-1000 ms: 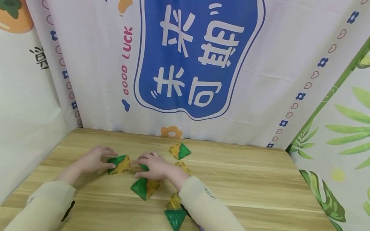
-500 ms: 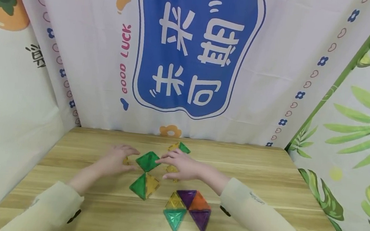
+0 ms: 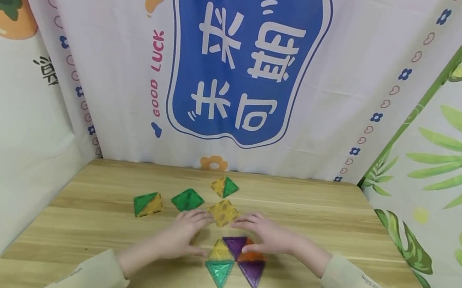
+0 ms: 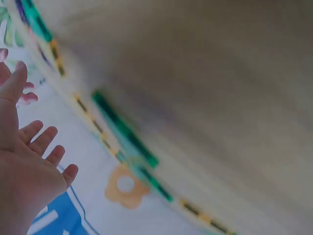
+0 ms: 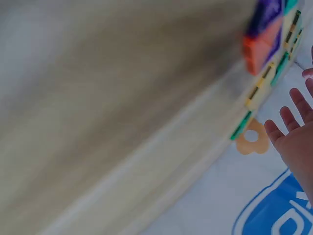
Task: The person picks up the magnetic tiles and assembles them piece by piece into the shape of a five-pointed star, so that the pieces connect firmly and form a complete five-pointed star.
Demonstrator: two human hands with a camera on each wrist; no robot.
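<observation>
Translucent triangular magnetic tiles lie on the wooden table. My left hand (image 3: 185, 235) hovers left of a fan of tiles: yellow (image 3: 219, 251), teal (image 3: 219, 272), purple (image 3: 252, 273) and orange (image 3: 256, 254). Its fingers are spread and nothing is gripped. On the other side is my right hand (image 3: 265, 234), fingers loosely extended, its thumb over the upper purple tile (image 3: 234, 244) and the orange one; whether it touches them I cannot tell. Between both sets of fingertips lies a yellow diamond (image 3: 223, 212). The green-and-yellow pair seen earlier is hidden by my left hand.
A green diamond (image 3: 188, 199) lies behind my left hand. Farther left is a green-and-yellow tile pair (image 3: 148, 204), and another yellow-and-green pair (image 3: 224, 187) sits near the table's back edge. A printed cloth (image 3: 336, 103) hangs behind the table (image 3: 333, 220).
My left hand has left the green-and-yellow pair at the left and moved right and nearer. My right hand has shifted right and nearer, over the fan, uncovering the yellow diamond.
</observation>
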